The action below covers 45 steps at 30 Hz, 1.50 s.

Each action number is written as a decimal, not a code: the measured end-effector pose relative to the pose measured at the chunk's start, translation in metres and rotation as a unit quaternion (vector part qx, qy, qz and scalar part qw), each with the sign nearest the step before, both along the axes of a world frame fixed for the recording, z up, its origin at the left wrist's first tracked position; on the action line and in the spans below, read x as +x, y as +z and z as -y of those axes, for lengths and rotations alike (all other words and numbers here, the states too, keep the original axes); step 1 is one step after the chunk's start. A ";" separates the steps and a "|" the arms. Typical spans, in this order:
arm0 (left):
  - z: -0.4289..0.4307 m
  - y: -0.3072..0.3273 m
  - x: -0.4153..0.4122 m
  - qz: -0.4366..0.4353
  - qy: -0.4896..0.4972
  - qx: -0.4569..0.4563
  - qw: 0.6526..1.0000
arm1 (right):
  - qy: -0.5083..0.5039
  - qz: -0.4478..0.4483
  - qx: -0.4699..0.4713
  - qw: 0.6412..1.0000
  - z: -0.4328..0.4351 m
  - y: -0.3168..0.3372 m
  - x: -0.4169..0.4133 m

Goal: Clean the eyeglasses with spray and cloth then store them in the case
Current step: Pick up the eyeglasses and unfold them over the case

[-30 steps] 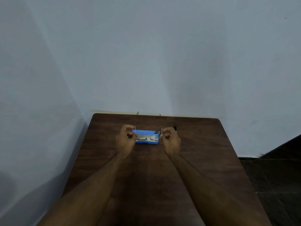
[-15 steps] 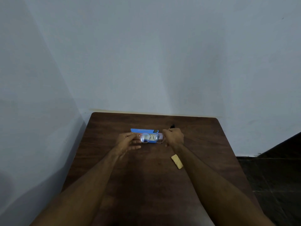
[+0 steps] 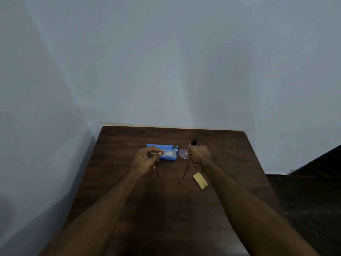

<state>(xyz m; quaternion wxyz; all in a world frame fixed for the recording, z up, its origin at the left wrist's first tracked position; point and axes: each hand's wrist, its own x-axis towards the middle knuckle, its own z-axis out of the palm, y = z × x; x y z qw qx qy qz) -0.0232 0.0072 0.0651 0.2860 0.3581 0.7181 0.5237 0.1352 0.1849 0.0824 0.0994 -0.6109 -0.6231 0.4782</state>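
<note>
Left hand (image 3: 145,160) pinched eyeglasses (image 3: 184,153) by rim, lenses presented beside spray bottle (image 3: 193,142) clamped in right hand (image 3: 201,155) (nozzle above fingers), likely for misting; cloth (image 3: 200,180) near right wrist.

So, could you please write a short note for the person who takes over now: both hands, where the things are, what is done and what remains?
Left hand: pinches the left rim of the thin gold-framed eyeglasses, temples unfolded.
Right hand: appears curled round the small black-capped spray bottle, beside the right lens.
The blue rectangular case lies on the dark wooden table behind the glasses. I cannot tell whether it is open.
The folded yellow cloth lies untouched by the right forearm.
Done: glasses are out of the case.
Left: spray, wipe, fold, store.
</note>
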 end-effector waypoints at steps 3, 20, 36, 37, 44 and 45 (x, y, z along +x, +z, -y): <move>0.000 0.002 0.004 -0.107 -0.004 0.008 0.994 | -0.003 -0.003 0.022 1.000 -0.002 -0.001 0.001; 0.000 -0.010 0.014 -0.126 0.033 0.016 0.991 | -0.024 -0.064 0.112 0.991 -0.021 -0.031 0.024; -0.004 0.007 0.011 -0.136 0.099 0.064 0.984 | 0.114 -0.041 0.125 0.985 -0.059 -0.067 -0.001; -0.004 0.008 0.009 -0.138 0.099 0.063 0.983 | 0.107 -0.042 0.120 0.986 -0.059 -0.068 -0.002; 0.001 0.035 0.001 -0.129 0.106 0.093 0.982 | 0.047 -0.191 0.192 0.961 -0.036 -0.038 0.007; 0.002 0.040 -0.001 -0.128 0.106 0.101 0.981 | 0.049 -0.213 0.209 0.953 -0.032 -0.029 0.013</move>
